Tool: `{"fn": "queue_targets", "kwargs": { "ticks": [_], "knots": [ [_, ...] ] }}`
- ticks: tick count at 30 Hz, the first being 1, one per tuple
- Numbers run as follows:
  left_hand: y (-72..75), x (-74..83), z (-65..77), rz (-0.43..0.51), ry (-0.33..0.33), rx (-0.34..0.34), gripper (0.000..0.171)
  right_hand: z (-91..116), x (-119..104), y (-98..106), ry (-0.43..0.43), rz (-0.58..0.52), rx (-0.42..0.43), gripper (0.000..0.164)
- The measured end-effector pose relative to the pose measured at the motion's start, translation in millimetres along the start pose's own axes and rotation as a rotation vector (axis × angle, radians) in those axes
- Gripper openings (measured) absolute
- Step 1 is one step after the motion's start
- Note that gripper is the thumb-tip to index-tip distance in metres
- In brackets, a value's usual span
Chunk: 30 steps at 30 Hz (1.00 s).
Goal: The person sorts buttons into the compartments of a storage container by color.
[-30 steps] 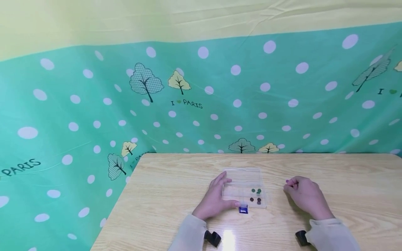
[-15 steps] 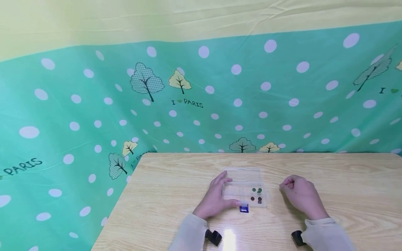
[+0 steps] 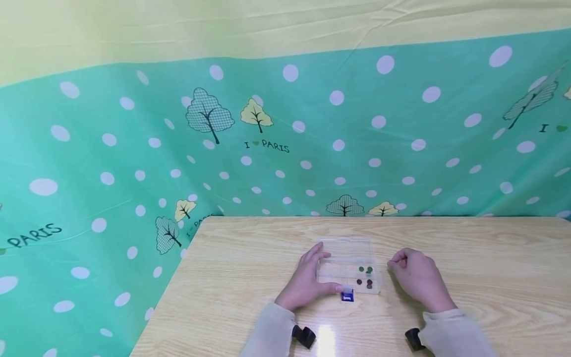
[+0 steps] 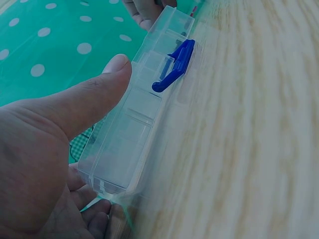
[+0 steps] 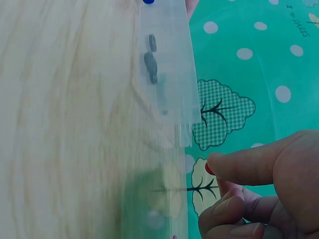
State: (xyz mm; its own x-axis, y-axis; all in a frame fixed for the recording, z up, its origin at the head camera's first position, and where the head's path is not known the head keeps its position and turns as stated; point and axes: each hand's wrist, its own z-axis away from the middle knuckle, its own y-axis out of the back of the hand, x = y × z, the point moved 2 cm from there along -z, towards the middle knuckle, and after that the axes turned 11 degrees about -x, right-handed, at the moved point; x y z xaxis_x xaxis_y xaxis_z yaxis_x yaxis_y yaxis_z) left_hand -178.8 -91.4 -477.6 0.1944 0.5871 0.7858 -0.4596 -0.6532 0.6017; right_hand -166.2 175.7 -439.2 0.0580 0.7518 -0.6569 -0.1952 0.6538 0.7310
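A clear plastic compartment box [image 3: 339, 270] lies on the table, with a blue latch [image 3: 347, 296] at its front edge. My left hand [image 3: 307, 282] grips its left side, thumb at the front wall and fingers towards the back. Small green pieces [image 3: 369, 270] and dark round pieces [image 3: 369, 283] sit in compartments on the right. Just right of the box, apart from it, my right hand [image 3: 417, 275] pinches a small red piece [image 5: 208, 169] between thumb and finger. Most of that piece is hidden by the fingertips.
The wooden table [image 3: 241, 267] extends around the box and hands. A green dotted cloth [image 3: 267, 109] hangs behind it. At the lower edge of the right wrist view is a tiny pink spot [image 5: 174, 237]. Black straps [image 3: 304, 337] circle both wrists.
My right hand has moved left towards the box, with its fingers still pinched together. The left hand stays in place on the box.
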Motion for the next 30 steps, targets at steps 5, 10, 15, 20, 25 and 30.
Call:
{"fn": "queue_targets", "kwargs": {
  "ticks": [5, 10, 15, 20, 25, 30],
  "knots": [
    [-0.3, 0.9, -1.0, -0.003, 0.004, -0.001, 0.086, 0.0, -8.7, -3.3, -0.008, -0.015, -0.004, 0.014],
    [-0.7, 0.9, -1.2, -0.004, 0.001, -0.001, 0.086, -0.3, -16.3, -9.4, -0.017, -0.023, -0.006, 0.014],
    [-0.2, -0.1, -0.6, -0.004, -0.002, 0.002, 0.086, -1.5, -24.2, -15.9, -0.021, -0.051, -0.01, 0.012],
    [0.3, -1.6, 0.3, 0.0, 0.0, 0.005, 0.087, -1.6, -32.7, -19.6, -0.029, -0.081, -0.016, 0.012],
    [-0.1, -1.3, 0.3, 0.005, 0.0, 0.002, 0.087, -1.4, -36.9, -23.8, -0.031, -0.103, -0.023, 0.012],
    [-0.3, -1.6, 0.5, -0.001, -0.001, 0.006, 0.087, -3.2, -39.7, -28.9, -0.025, -0.114, -0.02, 0.009]
  ]
}}
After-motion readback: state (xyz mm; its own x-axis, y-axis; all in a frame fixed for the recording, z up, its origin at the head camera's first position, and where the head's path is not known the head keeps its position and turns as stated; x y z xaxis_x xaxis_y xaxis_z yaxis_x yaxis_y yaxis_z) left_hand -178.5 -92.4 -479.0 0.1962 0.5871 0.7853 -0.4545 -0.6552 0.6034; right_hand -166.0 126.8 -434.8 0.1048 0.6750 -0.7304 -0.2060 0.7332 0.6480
